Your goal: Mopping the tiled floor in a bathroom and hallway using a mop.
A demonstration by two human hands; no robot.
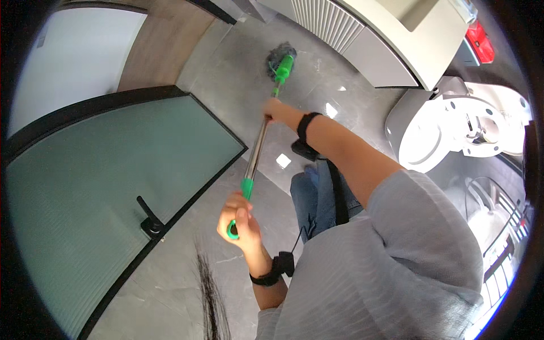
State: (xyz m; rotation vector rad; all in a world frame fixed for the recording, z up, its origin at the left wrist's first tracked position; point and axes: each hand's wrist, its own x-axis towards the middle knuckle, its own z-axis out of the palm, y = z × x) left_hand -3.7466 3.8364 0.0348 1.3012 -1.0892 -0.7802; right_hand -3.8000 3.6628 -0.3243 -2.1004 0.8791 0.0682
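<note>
Both hands hold a long-handled duster with a steel pole (256, 155) and green plastic fittings. My left hand (240, 223) is wrapped around its green end grip, whose hanging loop (231, 230) shows by the thumb. Farther up the pole, my right hand (274, 110) grips the metal near the green socket (284, 68). The grey fluffy head (278, 55) appears to be at the grey tiled floor (238, 76), close to the vanity cabinet; contact cannot be made out. Black straps with small boxes circle both wrists.
A frosted glass door (106, 170) with a black frame and lever handle (151, 216) stands on the left. A white vanity cabinet (378, 59) is at upper right. Below it is a toilet (425, 136) with its seat exposed. Dark hair (208, 293) hangs at the bottom.
</note>
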